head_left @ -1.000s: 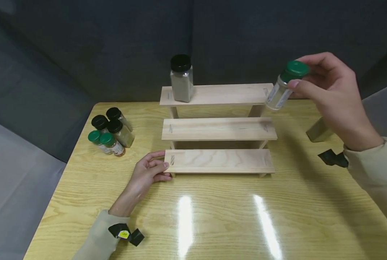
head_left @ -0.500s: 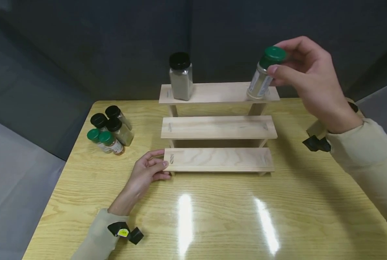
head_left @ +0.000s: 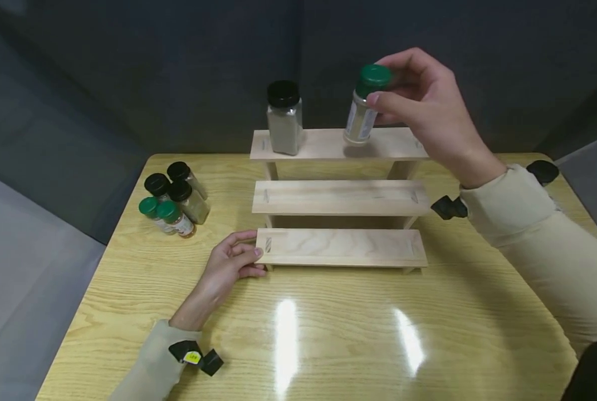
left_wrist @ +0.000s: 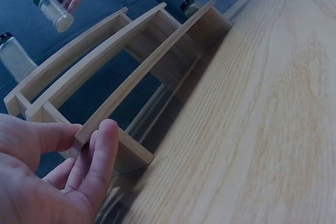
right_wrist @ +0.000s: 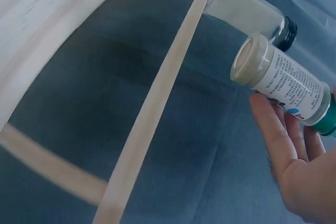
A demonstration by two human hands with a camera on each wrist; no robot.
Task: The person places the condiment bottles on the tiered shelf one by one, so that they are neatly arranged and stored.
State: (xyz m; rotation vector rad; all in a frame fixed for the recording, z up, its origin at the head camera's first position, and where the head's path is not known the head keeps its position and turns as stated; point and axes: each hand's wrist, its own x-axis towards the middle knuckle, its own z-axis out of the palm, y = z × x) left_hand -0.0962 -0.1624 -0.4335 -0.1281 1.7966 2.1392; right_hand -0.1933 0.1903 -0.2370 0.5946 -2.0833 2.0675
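A three-tier wooden rack [head_left: 341,197] stands on the table. My left hand [head_left: 225,267] pinches the left end of its lowest board [left_wrist: 142,72] between thumb and fingers. Over the top board, my right hand [head_left: 431,111] grips a spice jar [head_left: 362,120] with a green cap, holding it near the cap. The jar is slightly tilted, and its base hangs a little above the board in the head view. Its printed label [right_wrist: 291,85] faces the right wrist camera. To its left, a square black-capped spice jar [head_left: 285,128] of pale powder stands upright on the top board.
Left of the rack, black-capped jars [head_left: 194,207] and green-capped jars [head_left: 182,224] cluster on the table [head_left: 328,317]. Another black cap [head_left: 543,171] shows at the right, its jar mostly hidden by the right sleeve. Dark cloth [head_left: 218,72] hangs behind.
My right hand has carried the green-capped jar leftward, from beyond the rack's right end to above the middle of the top board. The left hand has stayed at the lowest board.
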